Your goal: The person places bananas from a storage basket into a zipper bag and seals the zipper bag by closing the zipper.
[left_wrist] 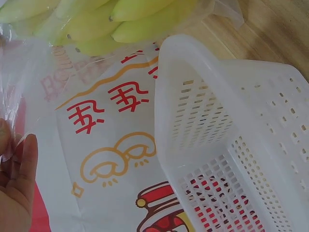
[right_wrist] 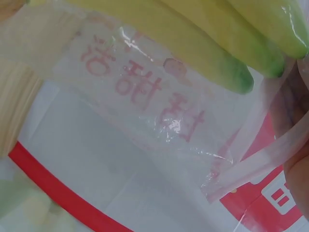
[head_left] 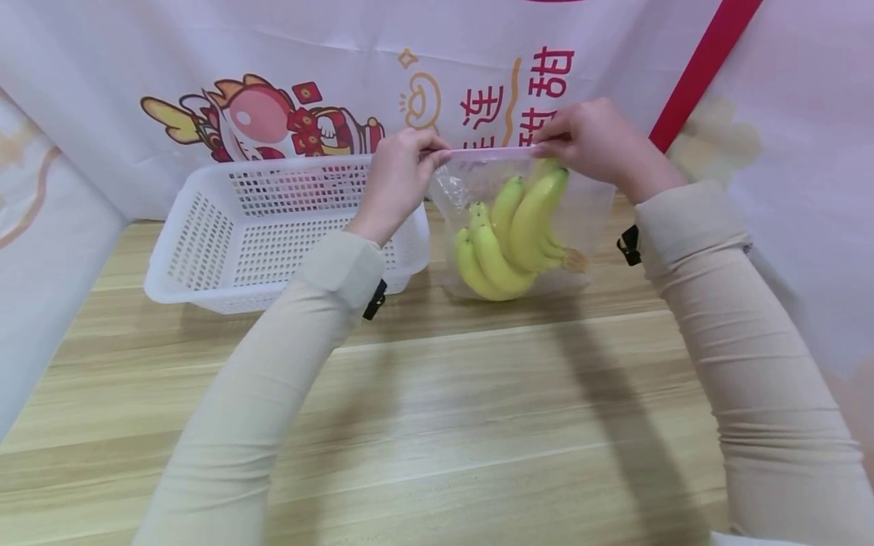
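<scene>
A clear plastic zip bag with a pink strip along its top edge stands upright on the wooden table. Inside it lies a bunch of yellow bananas with greenish tips, the stem end toward the right. My left hand pinches the top left corner of the bag between thumb and fingers. My right hand pinches the pink strip further right, above the bananas. In the right wrist view the bag's strip runs into the right hand's fingers, and the bananas show through the film.
A white perforated plastic basket stands left of the bag, behind the left forearm. A white printed cloth with red characters and a cartoon figure hangs behind. Wooden tabletop stretches in front of both arms.
</scene>
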A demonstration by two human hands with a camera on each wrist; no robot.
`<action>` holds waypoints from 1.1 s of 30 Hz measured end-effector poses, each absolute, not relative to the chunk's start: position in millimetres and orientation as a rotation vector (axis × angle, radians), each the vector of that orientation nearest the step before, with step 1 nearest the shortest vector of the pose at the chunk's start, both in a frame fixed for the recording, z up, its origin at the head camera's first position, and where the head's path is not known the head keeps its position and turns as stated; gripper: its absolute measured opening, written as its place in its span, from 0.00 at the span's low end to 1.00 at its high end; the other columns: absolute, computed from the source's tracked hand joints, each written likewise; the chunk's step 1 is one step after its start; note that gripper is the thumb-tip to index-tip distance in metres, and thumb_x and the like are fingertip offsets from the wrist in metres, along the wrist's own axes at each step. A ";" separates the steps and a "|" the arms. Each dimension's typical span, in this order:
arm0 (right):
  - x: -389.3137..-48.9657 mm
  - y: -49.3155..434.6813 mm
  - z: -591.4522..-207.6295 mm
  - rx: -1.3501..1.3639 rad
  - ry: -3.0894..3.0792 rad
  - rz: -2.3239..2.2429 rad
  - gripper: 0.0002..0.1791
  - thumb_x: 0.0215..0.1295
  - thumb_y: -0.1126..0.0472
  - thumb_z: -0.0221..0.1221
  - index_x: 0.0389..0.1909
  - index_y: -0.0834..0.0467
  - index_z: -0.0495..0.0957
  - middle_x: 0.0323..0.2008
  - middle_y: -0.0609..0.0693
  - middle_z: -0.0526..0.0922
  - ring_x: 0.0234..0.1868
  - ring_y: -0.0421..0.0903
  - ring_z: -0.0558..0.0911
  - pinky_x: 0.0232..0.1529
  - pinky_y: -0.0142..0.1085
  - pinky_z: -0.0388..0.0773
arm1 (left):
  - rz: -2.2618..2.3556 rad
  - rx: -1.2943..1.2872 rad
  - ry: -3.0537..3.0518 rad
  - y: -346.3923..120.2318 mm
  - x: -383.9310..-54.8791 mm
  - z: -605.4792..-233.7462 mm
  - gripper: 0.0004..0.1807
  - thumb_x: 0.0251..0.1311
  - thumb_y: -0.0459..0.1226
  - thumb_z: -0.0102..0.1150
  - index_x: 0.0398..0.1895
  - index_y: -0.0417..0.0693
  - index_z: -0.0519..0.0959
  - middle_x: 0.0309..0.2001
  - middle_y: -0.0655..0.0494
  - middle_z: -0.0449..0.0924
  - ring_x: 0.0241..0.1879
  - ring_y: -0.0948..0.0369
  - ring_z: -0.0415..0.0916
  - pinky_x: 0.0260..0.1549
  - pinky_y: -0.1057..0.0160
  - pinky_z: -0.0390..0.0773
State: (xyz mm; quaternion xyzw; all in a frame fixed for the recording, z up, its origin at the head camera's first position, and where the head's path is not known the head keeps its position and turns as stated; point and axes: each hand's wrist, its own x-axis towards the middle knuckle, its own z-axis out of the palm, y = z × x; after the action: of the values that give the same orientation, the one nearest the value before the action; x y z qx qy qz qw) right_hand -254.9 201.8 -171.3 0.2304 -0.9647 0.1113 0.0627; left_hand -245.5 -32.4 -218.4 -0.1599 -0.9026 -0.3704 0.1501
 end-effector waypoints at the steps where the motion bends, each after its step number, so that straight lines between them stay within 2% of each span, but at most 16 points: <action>1: -255.1 202.8 -171.0 0.701 -2.909 0.331 0.17 0.66 0.57 0.58 0.49 0.64 0.81 0.44 0.63 0.85 0.40 0.54 0.82 0.43 0.42 0.79 | -1.063 -0.457 -2.600 -32.7 -245.5 -218.1 0.13 0.63 0.41 0.57 0.45 0.45 0.82 0.46 0.51 0.84 0.45 0.58 0.79 0.50 0.67 0.78; 16: -256.0 208.6 -175.5 0.638 -2.931 0.306 0.17 0.69 0.56 0.54 0.49 0.64 0.81 0.45 0.63 0.84 0.42 0.55 0.80 0.48 0.47 0.78 | -1.070 -0.448 -2.595 -36.4 -246.4 -219.9 0.13 0.63 0.41 0.56 0.45 0.44 0.82 0.47 0.50 0.83 0.46 0.58 0.78 0.50 0.67 0.78; 24: -256.6 207.9 -177.1 0.654 -2.900 0.303 0.17 0.69 0.55 0.53 0.49 0.63 0.81 0.45 0.62 0.84 0.41 0.54 0.79 0.45 0.44 0.76 | -1.059 -0.447 -2.588 -38.6 -246.7 -221.9 0.14 0.63 0.41 0.56 0.45 0.43 0.82 0.46 0.49 0.84 0.45 0.58 0.79 0.48 0.67 0.79; 30: -255.2 212.1 -175.1 0.641 -2.912 0.361 0.17 0.68 0.56 0.55 0.49 0.63 0.82 0.44 0.61 0.85 0.39 0.51 0.80 0.39 0.34 0.74 | -1.043 -0.459 -2.596 -39.4 -247.2 -221.1 0.14 0.63 0.41 0.56 0.45 0.43 0.82 0.46 0.49 0.84 0.45 0.58 0.79 0.49 0.67 0.78; 33: -255.7 216.1 -172.5 0.590 -2.951 0.397 0.18 0.69 0.54 0.55 0.51 0.62 0.81 0.46 0.61 0.84 0.41 0.51 0.78 0.40 0.34 0.72 | -1.041 -0.459 -2.599 -39.9 -247.2 -220.8 0.14 0.63 0.41 0.55 0.45 0.43 0.82 0.46 0.49 0.84 0.45 0.58 0.79 0.49 0.66 0.78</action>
State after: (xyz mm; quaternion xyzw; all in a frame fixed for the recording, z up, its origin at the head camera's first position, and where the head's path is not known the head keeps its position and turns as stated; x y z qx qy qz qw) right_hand -255.7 216.1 -172.5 0.1941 -0.9708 0.1306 0.0530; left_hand -247.2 -39.9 -220.8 -0.1600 -0.9054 -0.3628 0.1515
